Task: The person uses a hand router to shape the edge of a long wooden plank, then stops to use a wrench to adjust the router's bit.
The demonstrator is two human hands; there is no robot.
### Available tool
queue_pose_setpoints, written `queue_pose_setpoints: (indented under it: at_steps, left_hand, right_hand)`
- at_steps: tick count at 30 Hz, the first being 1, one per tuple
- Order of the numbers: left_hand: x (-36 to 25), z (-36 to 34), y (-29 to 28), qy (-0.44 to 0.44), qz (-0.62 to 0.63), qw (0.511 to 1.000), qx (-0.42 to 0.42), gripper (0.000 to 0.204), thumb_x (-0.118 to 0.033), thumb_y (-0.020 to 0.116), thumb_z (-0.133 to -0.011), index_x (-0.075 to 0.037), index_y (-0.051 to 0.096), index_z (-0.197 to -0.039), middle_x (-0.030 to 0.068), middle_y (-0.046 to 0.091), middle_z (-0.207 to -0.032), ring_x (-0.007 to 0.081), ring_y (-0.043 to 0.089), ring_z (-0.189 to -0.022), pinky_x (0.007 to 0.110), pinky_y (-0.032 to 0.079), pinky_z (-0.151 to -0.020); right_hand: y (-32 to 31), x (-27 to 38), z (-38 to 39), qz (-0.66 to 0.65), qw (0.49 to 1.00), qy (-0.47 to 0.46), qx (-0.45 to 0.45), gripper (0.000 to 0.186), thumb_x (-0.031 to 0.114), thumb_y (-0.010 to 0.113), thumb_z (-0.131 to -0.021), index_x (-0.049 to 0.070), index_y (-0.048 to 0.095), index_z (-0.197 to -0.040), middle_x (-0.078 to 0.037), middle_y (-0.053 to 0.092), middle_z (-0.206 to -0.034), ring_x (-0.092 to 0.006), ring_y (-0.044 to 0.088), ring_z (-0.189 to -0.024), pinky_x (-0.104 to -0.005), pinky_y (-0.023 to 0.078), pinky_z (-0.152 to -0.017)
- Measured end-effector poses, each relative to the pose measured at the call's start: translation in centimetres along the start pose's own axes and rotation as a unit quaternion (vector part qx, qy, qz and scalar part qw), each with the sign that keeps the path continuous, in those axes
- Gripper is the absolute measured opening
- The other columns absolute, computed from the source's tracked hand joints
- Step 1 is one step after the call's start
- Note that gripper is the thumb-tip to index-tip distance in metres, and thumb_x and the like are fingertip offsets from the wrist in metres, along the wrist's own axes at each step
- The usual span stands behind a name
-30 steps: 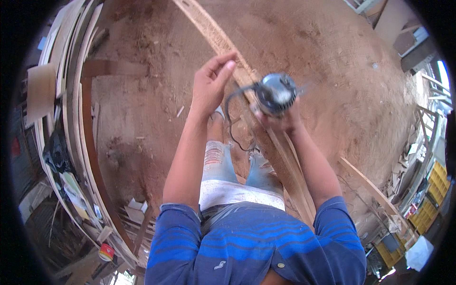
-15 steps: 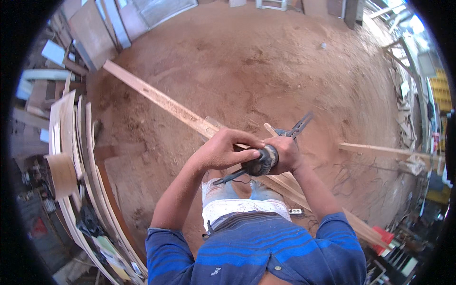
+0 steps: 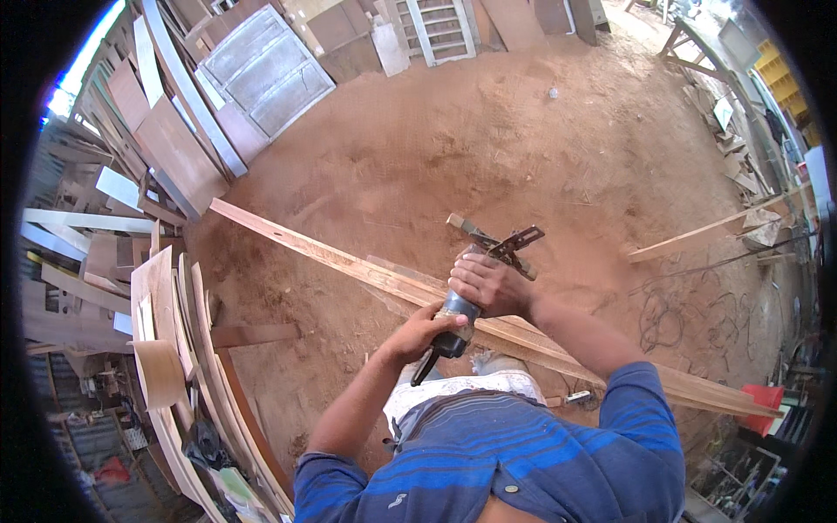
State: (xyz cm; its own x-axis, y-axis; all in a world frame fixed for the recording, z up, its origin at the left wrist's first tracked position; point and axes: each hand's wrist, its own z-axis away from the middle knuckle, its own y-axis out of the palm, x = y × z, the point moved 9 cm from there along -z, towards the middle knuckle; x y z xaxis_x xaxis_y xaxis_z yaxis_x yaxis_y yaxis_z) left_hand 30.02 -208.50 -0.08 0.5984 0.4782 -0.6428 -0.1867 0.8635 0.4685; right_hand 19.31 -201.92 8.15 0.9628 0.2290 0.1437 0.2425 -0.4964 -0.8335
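From my end, I see the right hand point(image 3: 490, 284) closed around the body of a handheld power tool point(image 3: 459, 305), near its metal base point(image 3: 499, 241), while the left hand point(image 3: 420, 331) clasps its rear end. The tool lies across my view of a long wooden plank point(image 3: 301, 247); I cannot tell whether they touch. A red object point(image 3: 764, 398) sits by the plank's right end.
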Motion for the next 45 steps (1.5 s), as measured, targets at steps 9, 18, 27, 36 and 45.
queue_pose_setpoints:
  at_steps: [9, 18, 27, 36, 45]
  left_hand:
    - [3.5, 2.6, -5.0, 0.201, -0.303, 0.908, -0.206, 0.103, -0.044, 0.089, -0.08, 0.008, 0.04, -0.154, 0.0286, 0.067, -0.131, 0.0383, 0.068, -0.121, 0.045, 0.053, -0.103]
    - [7.7, 5.6, -3.8, 0.289, -0.423, 0.846, -0.146, 0.116, -0.038, 0.093, -0.076, 0.005, 0.028, -0.162, 0.0332, 0.06, -0.141, 0.0439, 0.064, -0.129, 0.046, 0.054, -0.104]
    - [9.8, 7.1, -1.9, 0.325, -0.445, 0.829, -0.093, 0.12, -0.035, 0.094, -0.074, 0.005, 0.023, -0.162, 0.0342, 0.059, -0.141, 0.0449, 0.064, -0.127, 0.048, 0.056, -0.1]
    - [11.3, 4.8, -1.7, 0.215, -0.338, 0.915, -0.044, 0.104, -0.034, 0.093, -0.081, 0.002, 0.032, -0.156, 0.0242, 0.062, -0.136, 0.0322, 0.068, -0.12, 0.042, 0.056, -0.1]
    - [10.1, 1.2, 1.2, 0.175, -0.056, 0.978, 0.101, 0.067, -0.015, 0.084, -0.091, -0.003, 0.047, -0.145, 0.0093, 0.064, -0.128, 0.0194, 0.065, -0.114, 0.036, 0.055, -0.1]
  right_hand:
    - [0.8, 7.4, 5.5, -0.018, 0.925, 0.363, -0.107, 0.041, 0.016, 0.075, -0.09, 0.004, 0.067, -0.129, -0.018, 0.067, -0.136, -0.029, 0.062, -0.132, -0.0497, 0.048, -0.112]
    - [13.9, 11.9, 11.8, -0.42, 0.531, 0.691, -0.255, 0.05, 0.033, 0.076, -0.099, -0.001, 0.064, -0.133, -0.01, 0.071, -0.123, -0.018, 0.066, -0.111, -0.0348, 0.053, -0.098]
    - [11.9, 15.6, 12.3, -0.422, 0.516, 0.646, -0.371, 0.052, 0.032, 0.081, -0.092, 0.0, 0.065, -0.13, -0.01, 0.072, -0.119, -0.0192, 0.067, -0.107, -0.0354, 0.054, -0.096]
    - [11.2, 16.0, 13.3, -0.5, 0.446, 0.607, -0.428, 0.049, 0.029, 0.079, -0.094, 0.002, 0.065, -0.132, -0.008, 0.072, -0.119, -0.0172, 0.067, -0.104, -0.0341, 0.055, -0.092]
    - [8.8, 15.9, 14.4, -0.485, 0.503, 0.604, -0.383, 0.066, 0.031, 0.082, -0.093, 0.005, 0.052, -0.147, -0.006, 0.067, -0.123, -0.0169, 0.065, -0.109, -0.0317, 0.054, -0.092]
